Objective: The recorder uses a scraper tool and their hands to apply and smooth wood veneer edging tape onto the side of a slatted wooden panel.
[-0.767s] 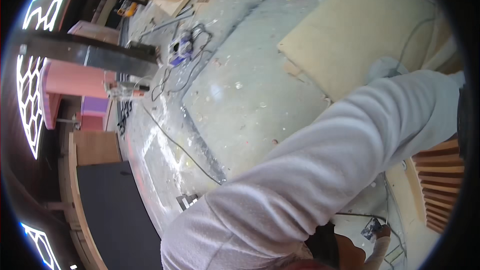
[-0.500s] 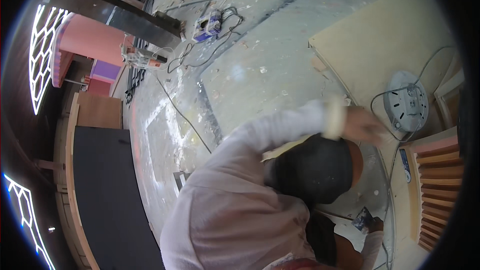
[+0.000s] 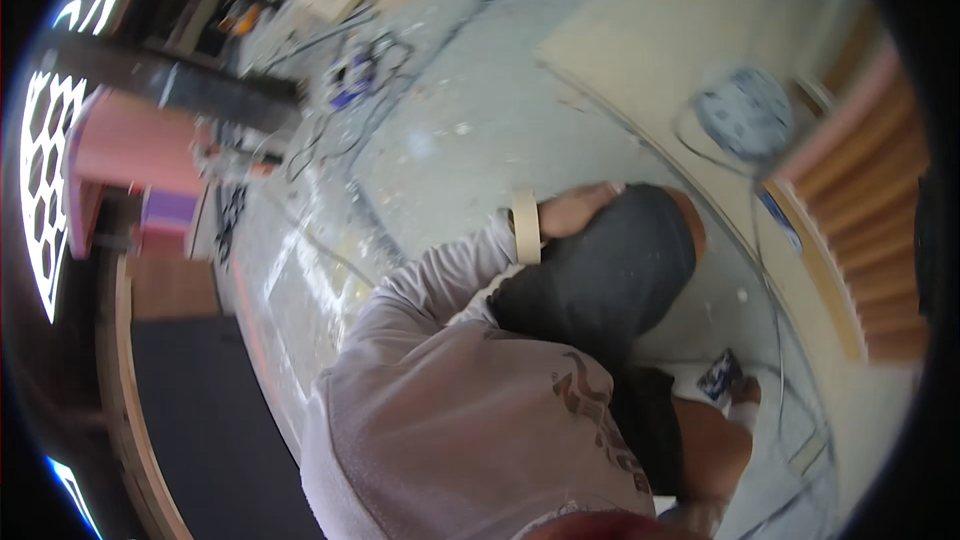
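My left hand (image 3: 578, 210) rests on my bent knee in dark shorts (image 3: 610, 270), its fingers laid over the leg and partly out of sight. A roll of cream masking tape (image 3: 526, 227) sits around that wrist like a bracelet. Low on the right, my right hand (image 3: 744, 392) is closed on a dark flat piece with white smears (image 3: 718, 376); its exact kind is too small and blurred to tell. Pale floor lies just beyond this piece.
A wooden slatted unit (image 3: 860, 210) stands at right, beside a round white fixture (image 3: 745, 112) with a cable on a pale board (image 3: 640, 50). A purple box (image 3: 352, 78), cords and a power tool (image 3: 235, 158) lie on the stained floor. A black panel (image 3: 205, 410) stands left.
My left hand has come back from the round fixture's side onto my knee. The view has shifted and blurred. My right hand still holds the dark flat piece.
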Available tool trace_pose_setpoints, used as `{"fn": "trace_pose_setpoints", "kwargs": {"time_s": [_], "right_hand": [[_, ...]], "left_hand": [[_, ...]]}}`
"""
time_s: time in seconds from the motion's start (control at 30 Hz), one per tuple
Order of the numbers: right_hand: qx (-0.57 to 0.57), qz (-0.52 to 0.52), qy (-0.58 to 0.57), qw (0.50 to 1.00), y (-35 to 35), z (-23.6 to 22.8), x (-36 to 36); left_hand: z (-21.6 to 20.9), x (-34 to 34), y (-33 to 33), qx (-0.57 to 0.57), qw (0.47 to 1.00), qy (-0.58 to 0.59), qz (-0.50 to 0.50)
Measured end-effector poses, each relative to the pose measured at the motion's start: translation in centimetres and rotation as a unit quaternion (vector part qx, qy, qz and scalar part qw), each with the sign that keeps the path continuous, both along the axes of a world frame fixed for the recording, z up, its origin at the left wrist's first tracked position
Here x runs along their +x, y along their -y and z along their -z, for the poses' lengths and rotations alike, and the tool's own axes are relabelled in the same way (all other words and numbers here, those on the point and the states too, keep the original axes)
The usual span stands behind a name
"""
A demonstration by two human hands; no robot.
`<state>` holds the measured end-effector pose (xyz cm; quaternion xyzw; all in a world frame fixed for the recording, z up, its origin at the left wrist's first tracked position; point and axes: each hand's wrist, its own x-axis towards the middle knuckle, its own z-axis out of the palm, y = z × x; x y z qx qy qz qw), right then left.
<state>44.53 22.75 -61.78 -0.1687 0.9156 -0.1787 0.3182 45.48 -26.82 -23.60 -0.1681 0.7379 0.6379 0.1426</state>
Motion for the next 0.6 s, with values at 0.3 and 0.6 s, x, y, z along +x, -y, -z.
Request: {"fn": "trace_pose_setpoints", "kwargs": {"time_s": [0.3,0.6], "right_hand": [[-0.009,0.392,-0.051,0.918,-10.9,-15.5,4.5],[-0.066,0.479,-0.373,0.792,-10.7,-41.5,0.6]], "left_hand": [[-9.1,-21.8,-12.2,0.045,0.890,-0.366,0.270],[-25.9,-43.7,-21.3,-0.099,0.813,-0.566,0.096]]}}
